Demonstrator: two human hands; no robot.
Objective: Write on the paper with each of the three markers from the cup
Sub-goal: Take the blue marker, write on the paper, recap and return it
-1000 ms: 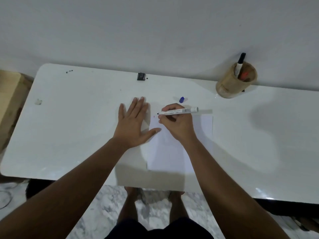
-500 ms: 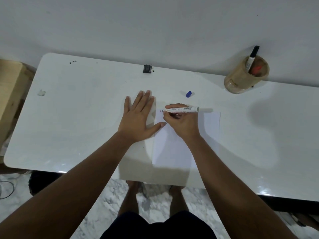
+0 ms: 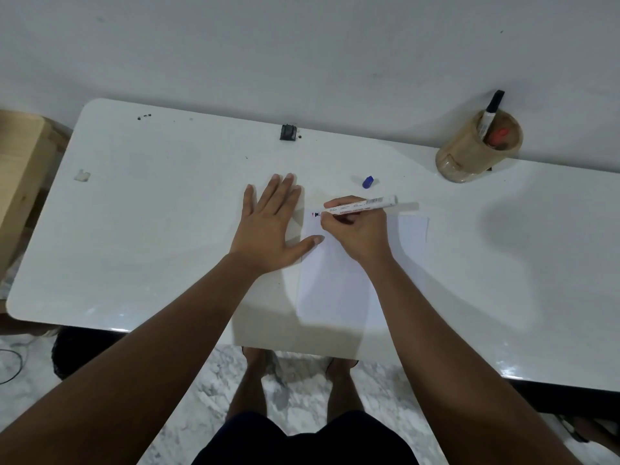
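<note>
The right hand (image 3: 360, 231) is closed around a marker (image 3: 360, 206), tip down at the far left corner of the paper (image 3: 412, 236), where small red and dark marks already show. The left hand (image 3: 268, 226) lies flat and open, thumb pinning the paper's left edge. A blue cap (image 3: 368, 181) sits just beyond. The cup (image 3: 469, 156) at far right holds two markers. With only the thumb anchoring the sheet, a hard stroke could likely slide it.

White marker (image 3: 360, 207) lies nearly level, uncapped tip at the white paper's (image 3: 411, 241) far-left corner beside small red and dark marks. Blue cap (image 3: 368, 181) rests just beyond the sheet. Far right, the wooden cup (image 3: 469, 156) holds a black-capped marker (image 3: 490, 114) and a red-capped one (image 3: 499, 135).
</note>
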